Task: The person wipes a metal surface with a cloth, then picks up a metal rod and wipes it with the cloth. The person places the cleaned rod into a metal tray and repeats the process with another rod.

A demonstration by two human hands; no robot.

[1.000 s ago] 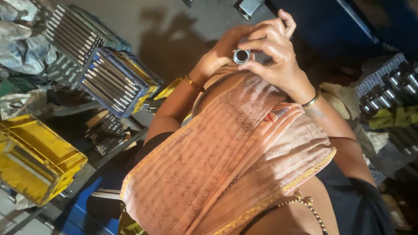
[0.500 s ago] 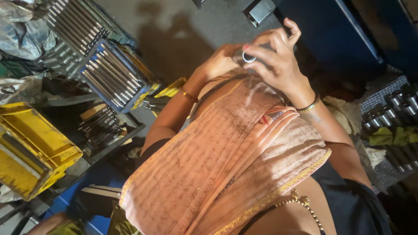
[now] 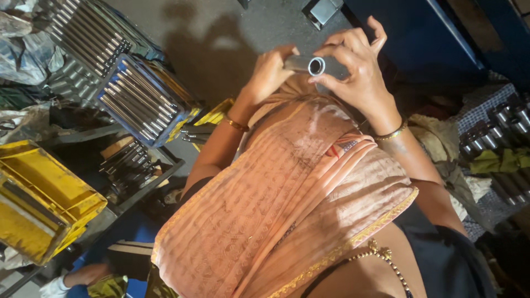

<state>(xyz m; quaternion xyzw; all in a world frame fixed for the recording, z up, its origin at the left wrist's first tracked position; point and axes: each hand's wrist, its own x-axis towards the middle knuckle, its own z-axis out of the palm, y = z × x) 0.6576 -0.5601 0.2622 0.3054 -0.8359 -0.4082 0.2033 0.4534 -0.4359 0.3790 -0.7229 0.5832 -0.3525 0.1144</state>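
Note:
I hold a short, shiny metal tube (image 3: 309, 65) in front of me with both hands, its open end turned toward the camera. My left hand (image 3: 269, 73) grips the tube's far end from the left. My right hand (image 3: 358, 69) curls around the near end, fingers wrapped over the top, with a bangle on the wrist. A peach patterned cloth (image 3: 287, 209) draped over my body fills the lower middle of the view.
Blue crates of long metal rods (image 3: 138, 102) stand at the left, with another crate (image 3: 88, 33) behind. A yellow crate (image 3: 38, 204) sits at lower left. Metal cylinders (image 3: 497, 129) lie on cloth at right. A blue cabinet (image 3: 436, 38) stands ahead. Another person's hand (image 3: 83, 273) shows at bottom left.
The tube has tilted so more of its side shows. My left hand has shifted along it toward the far end. The view has drifted slightly.

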